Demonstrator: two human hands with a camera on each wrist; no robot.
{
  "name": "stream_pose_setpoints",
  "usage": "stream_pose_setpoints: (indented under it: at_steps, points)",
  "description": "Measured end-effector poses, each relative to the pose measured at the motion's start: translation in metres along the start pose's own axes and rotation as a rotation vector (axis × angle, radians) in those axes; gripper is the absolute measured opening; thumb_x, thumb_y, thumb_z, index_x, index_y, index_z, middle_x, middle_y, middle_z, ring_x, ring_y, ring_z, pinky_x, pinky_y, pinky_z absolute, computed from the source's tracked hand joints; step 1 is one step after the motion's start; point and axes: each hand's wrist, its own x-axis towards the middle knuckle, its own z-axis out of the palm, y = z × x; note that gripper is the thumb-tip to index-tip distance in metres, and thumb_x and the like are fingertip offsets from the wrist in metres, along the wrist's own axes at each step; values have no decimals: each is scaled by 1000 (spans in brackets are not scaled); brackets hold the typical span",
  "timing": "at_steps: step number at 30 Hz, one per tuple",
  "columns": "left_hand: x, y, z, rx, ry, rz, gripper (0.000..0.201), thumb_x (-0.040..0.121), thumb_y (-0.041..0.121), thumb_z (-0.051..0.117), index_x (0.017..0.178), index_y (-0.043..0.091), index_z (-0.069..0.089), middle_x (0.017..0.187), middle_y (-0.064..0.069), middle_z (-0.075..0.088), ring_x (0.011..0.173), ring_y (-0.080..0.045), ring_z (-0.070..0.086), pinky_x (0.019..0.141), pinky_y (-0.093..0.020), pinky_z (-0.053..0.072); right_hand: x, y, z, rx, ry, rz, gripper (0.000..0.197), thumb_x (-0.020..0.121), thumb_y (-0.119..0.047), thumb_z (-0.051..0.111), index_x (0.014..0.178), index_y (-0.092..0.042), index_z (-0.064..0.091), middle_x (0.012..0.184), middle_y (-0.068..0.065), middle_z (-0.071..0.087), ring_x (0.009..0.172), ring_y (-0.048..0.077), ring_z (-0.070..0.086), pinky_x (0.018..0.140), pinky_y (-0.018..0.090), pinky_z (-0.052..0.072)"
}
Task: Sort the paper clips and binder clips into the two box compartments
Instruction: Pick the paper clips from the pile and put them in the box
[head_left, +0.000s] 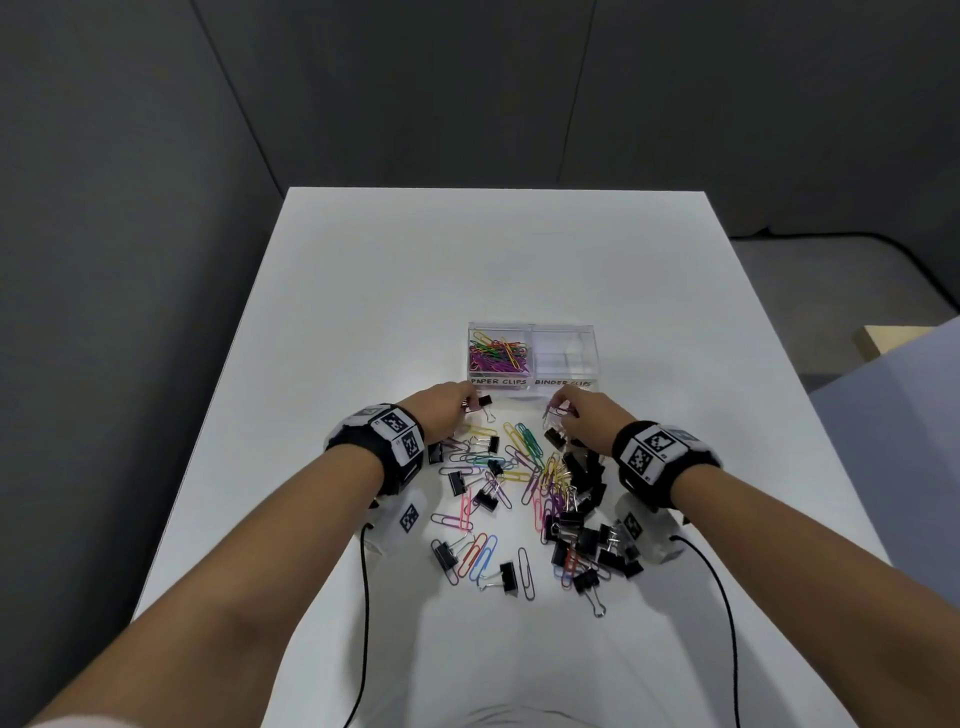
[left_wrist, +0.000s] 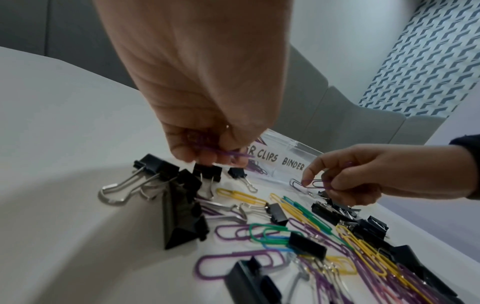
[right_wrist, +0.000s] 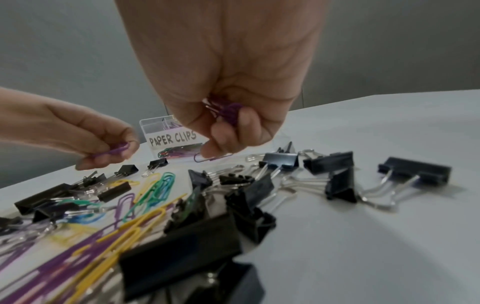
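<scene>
A clear two-compartment box (head_left: 532, 328) stands mid-table. Its left half, labelled PAPER CLIPS (right_wrist: 172, 137), holds several coloured paper clips (head_left: 498, 354); the right half, labelled BINDER CLIPS, looks empty. Loose coloured paper clips (head_left: 524, 441) and black binder clips (head_left: 587, 540) lie scattered in front of it. My left hand (head_left: 447, 410) pinches purple paper clips (left_wrist: 221, 153) just before the box's left corner, above a small binder clip (head_left: 483, 401). My right hand (head_left: 582, 410) grips a bunch of purple paper clips (right_wrist: 228, 111), its fingertips touching one more purple clip (right_wrist: 207, 158) on the table.
The white table (head_left: 493, 260) has bare surface behind and beside the box. Grey walls stand behind. Black cables (head_left: 363, 597) run from both wrist cameras toward my body. A wooden-edged object (head_left: 883, 338) sits off the table's right.
</scene>
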Motion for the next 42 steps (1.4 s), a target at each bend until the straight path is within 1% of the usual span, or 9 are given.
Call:
stream_pose_setpoints:
  at_steps: [5,9,13,20,27,30,34,39,42]
  points:
    - [0,0,3,-13,28,-5,26,98,19,35,114,3,47,102,-17,61,82,-25,49,72,-31,36,0,2,1,153,34,-4,24,91,-7,37,100,-8,59,99,6,60,83,25,54,68,29,40]
    - [-1,1,3,76,65,1,34,100,41,34,102,10,49,89,-8,57,79,-24,52,65,-31,37,-2,4,3,123,20,-36,26,93,-35,48,79,-13,45,70,-1,48,71,21,47,68,30,35]
    - [-1,3,0,96,41,14,41,103,34,28,118,4,52,110,-18,64,100,-33,60,82,-37,45,-3,1,2,30,112,-61,40,92,-38,50,62,-17,34,63,-1,39,61,19,41,56,28,30]
    - [2,3,7,164,24,5,27,97,27,45,116,12,56,117,-7,62,106,-24,59,85,-32,46,-6,-7,3,-27,90,-74,30,99,-24,30,113,-8,52,95,9,62,80,26,58,74,37,47]
    - [3,10,16,214,39,27,23,93,26,53,110,14,60,125,-5,51,108,-23,58,88,-35,49,-2,-23,23,-236,-40,-16,32,93,-33,51,114,-9,53,114,10,62,103,27,59,86,35,47]
    - [3,14,19,246,42,35,22,94,22,48,109,13,60,124,-7,52,108,-25,59,89,-36,49,2,-30,31,-238,-38,1,25,90,-26,56,104,-5,54,102,12,62,95,29,59,75,33,44]
    - [1,15,20,279,28,69,21,95,21,48,111,12,58,118,-8,60,108,-26,58,87,-36,47,8,-32,35,-258,-73,22,26,89,-17,54,67,-10,44,75,8,51,75,26,52,59,28,37]
    - [-4,11,14,286,-6,95,26,98,21,43,116,8,57,121,-10,58,109,-27,58,88,-36,47,5,-30,26,-259,-126,-57,12,95,-11,42,98,-5,51,105,15,58,90,26,55,72,29,38]
    - [-9,8,5,253,-12,109,29,100,18,37,119,3,54,121,-14,57,109,-28,57,88,-34,45,1,-29,14,-203,-100,-122,12,99,-17,35,91,-10,41,80,0,47,65,13,42,59,22,34]
